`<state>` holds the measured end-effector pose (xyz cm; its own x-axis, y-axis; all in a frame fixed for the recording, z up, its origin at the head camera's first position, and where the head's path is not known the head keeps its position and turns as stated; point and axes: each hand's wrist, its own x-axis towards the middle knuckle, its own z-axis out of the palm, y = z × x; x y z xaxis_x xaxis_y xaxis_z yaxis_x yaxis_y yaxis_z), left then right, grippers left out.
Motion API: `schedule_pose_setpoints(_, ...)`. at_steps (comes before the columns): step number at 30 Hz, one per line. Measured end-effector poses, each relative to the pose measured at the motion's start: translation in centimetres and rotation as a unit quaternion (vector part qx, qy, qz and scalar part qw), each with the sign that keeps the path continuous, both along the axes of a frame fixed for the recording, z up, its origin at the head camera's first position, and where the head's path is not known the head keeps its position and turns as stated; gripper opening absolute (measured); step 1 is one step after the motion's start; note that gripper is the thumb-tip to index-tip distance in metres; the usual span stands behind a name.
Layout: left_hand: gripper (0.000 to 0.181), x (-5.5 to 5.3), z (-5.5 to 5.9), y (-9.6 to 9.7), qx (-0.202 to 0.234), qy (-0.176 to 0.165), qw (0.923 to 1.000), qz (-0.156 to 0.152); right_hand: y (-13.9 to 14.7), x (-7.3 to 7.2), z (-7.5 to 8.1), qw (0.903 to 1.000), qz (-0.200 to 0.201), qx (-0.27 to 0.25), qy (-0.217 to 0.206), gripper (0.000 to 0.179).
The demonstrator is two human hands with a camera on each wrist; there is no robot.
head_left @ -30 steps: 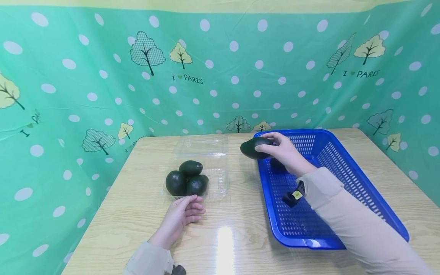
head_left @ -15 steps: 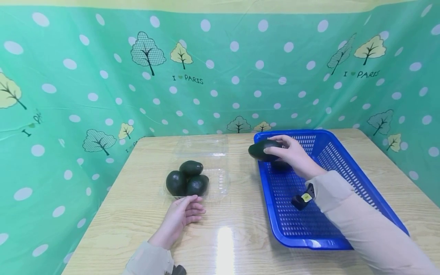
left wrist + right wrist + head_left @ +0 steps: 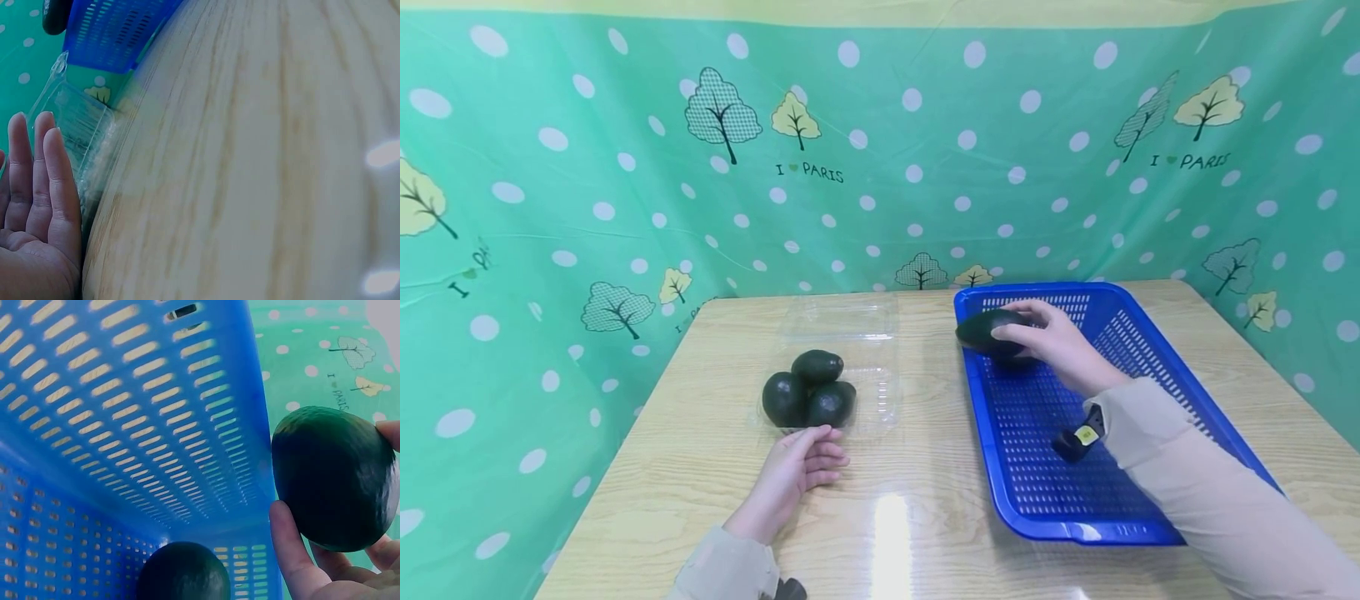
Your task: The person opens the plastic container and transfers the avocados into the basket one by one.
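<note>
In the head view my right hand [image 3: 1051, 340] grips a dark green avocado [image 3: 987, 332] over the left rim of the blue basket [image 3: 988, 467]. Below it a second avocado [image 3: 183, 573] lies inside the basket, as the right wrist view shows. My left hand [image 3: 790, 471] rests at the front edge of a clear plastic clamshell box [image 3: 880, 404], its fingers loosely extended. Three avocados sit together in the box's left part: a rear one [image 3: 817, 367], a left one [image 3: 784, 400] and a front one [image 3: 831, 405].
The box's clear lid [image 3: 842, 317] lies folded back behind it. Everything stands on a wood-grain table [image 3: 700, 467]. A green dotted curtain [image 3: 865, 167] hangs along the back and sides. Black wrist cameras [image 3: 1072, 445] are strapped at the cuffs.
My right hand has carried the avocado rightward and slightly down, from beside the basket to over its left rim. The left hand and the three boxed avocados have stayed put.
</note>
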<state>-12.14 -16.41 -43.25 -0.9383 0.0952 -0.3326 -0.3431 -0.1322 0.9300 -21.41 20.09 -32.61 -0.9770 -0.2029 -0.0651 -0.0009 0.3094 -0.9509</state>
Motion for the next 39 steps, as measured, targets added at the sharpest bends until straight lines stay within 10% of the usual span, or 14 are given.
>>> schedule_pose_setpoints(39, 0.026, -0.3, -0.2, 0.0, 0.006, -0.004, 1.0000, 0.002, 3.2, 0.7, -2.5, 0.9977, 0.004, 0.064, -0.024, 0.062)
